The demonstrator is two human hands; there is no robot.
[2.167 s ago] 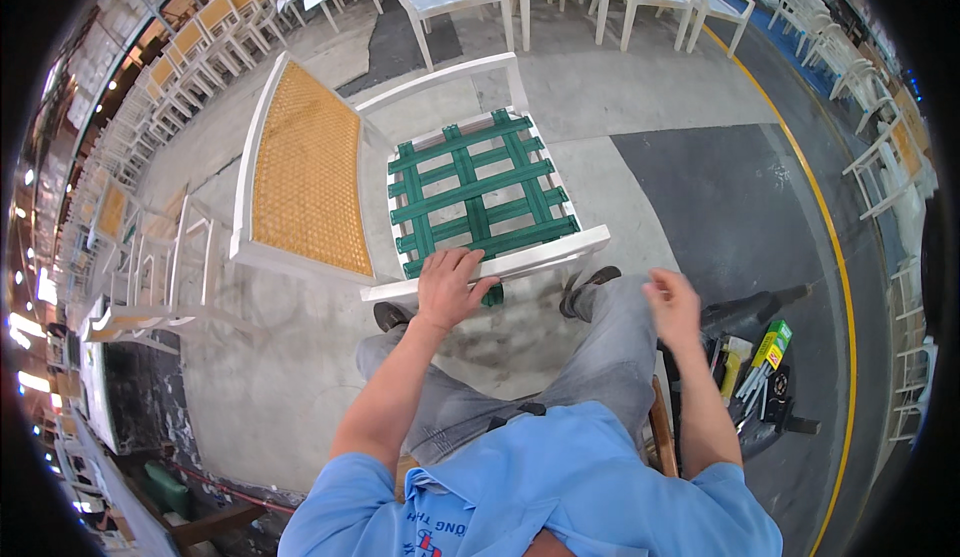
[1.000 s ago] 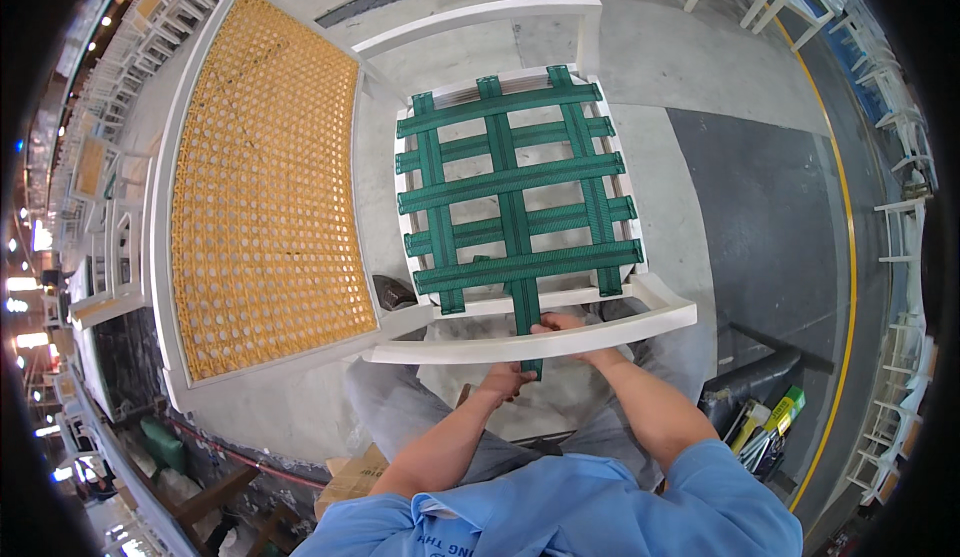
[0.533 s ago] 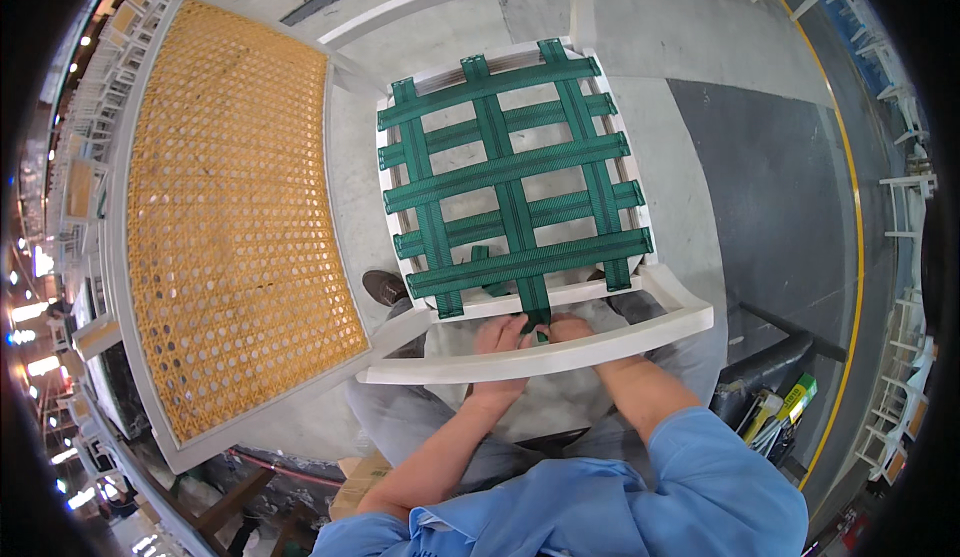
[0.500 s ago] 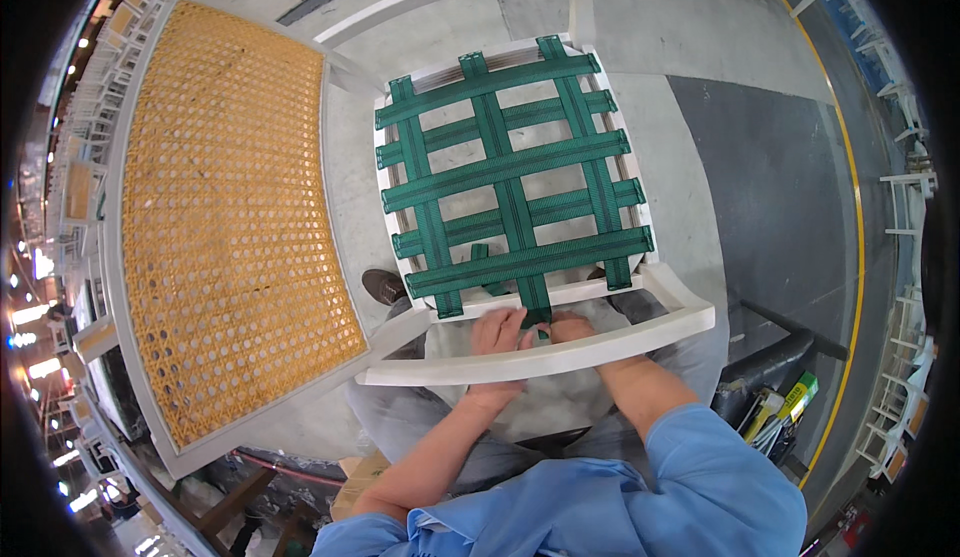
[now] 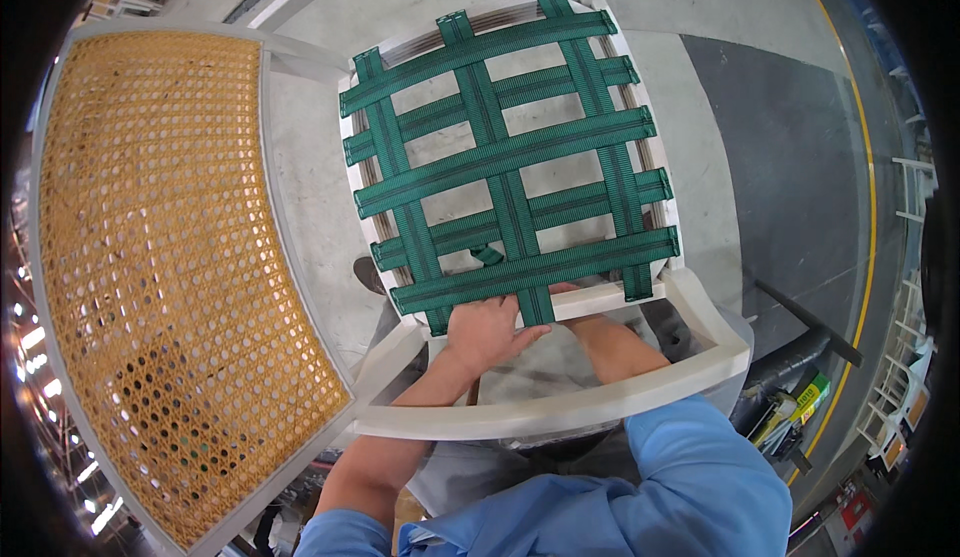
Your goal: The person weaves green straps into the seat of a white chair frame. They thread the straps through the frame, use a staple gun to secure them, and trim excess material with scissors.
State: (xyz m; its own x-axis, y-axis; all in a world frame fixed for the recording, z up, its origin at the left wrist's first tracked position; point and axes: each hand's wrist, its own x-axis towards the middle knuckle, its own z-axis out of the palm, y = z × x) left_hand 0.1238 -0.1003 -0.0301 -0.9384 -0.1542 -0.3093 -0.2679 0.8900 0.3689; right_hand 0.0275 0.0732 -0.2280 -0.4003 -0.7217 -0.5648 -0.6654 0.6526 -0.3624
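A white chair frame (image 5: 560, 403) stands before me, its seat woven with green webbing straps (image 5: 505, 162). On the near seat rail (image 5: 590, 302), my left hand (image 5: 482, 335) is wrapped over the wood just left of the middle strap. Its thumb stretches right, close under that strap's end (image 5: 536, 307), which lies over the rail. My right hand (image 5: 563, 288) reaches in beneath the rail right of the same strap; most of it is hidden, and only a bit of it shows above the rail. A loose strap piece (image 5: 487, 254) shows through a gap in the weave.
A woven cane panel in a pale frame (image 5: 170, 247) stands along the chair's left side. At the lower right, a black padded surface (image 5: 785, 377) holds tools and a green-and-yellow box (image 5: 808, 397). More chairs line the far right, beyond a yellow floor line (image 5: 872, 207).
Both hands were together at the middle strap's folded end. The left hand has moved onto the rail, the right has gone under it, and the strap end now lies flatter. The view has shifted.
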